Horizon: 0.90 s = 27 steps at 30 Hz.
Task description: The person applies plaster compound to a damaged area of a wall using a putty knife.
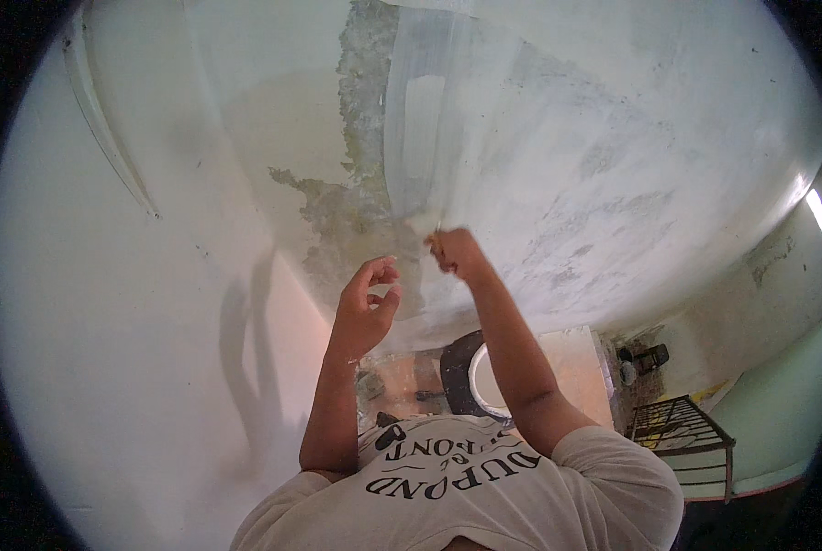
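Over on the left, bare pale wall point(135, 303) and a soft shadow of the arms across it. Then the left hand point(367, 298) — raised in front of the wall, fingers loosely curled, thumb near the fingertips, holding nothing that I can see. Just above and right of it runs the rough patch point(356, 211) where the coating has come away, grey and crumbly-looking. Now the right hand point(457, 253) — closed in a fist around a tool point(426, 223), pressed to the wall at the foot of a broad fresh white stripe point(420, 119). Only a pale tip shows above the knuckles; brush or scraper, I cannot tell. It looks light and stiff, best gripped low on the handle, probably slick if wet. Below, a dark bucket with a white rim point(470, 376), and at the lower right a metal rack point(682, 432).
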{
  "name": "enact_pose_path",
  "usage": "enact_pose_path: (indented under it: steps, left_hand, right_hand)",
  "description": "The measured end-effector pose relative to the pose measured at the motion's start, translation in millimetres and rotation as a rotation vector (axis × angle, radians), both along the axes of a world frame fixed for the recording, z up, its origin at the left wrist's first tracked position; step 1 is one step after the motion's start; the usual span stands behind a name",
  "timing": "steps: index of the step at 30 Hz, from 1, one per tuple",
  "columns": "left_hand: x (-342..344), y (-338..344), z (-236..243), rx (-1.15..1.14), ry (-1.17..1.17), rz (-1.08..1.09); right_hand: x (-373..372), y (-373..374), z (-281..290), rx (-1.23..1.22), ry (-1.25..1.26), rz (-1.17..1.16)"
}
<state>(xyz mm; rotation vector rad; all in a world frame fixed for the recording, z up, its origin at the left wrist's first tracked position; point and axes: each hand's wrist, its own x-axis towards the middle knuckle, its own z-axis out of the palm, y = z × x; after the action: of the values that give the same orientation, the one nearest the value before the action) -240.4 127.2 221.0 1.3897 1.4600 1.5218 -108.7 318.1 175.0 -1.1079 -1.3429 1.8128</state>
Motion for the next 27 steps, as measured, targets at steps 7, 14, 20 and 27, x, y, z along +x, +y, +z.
enact_pose_path:
  steps: [7, 14, 20, 27]
  left_hand:
    - [5.4, 0.1, -6.1, -0.030, 0.015, -0.018]
    - [10.4, 2.0, -14.9, -0.079, 0.041, -0.043]
    - [10.2, -3.9, -48.3, -0.225, 0.097, -0.034]
    - [17.9, -8.7, -75.3, -0.365, 0.049, -0.101]
  right_hand:
    - [10.7, -20.4, 131.3, 0.472, 0.159, -0.104]
    - [-16.1, 46.9, -50.7, 0.708, -0.417, -0.167]
    - [-24.1, -5.1, -214.9, 0.104, -0.476, -0.092]
    - [-18.7, -31.3, -253.4, -0.386, -0.263, -0.067]
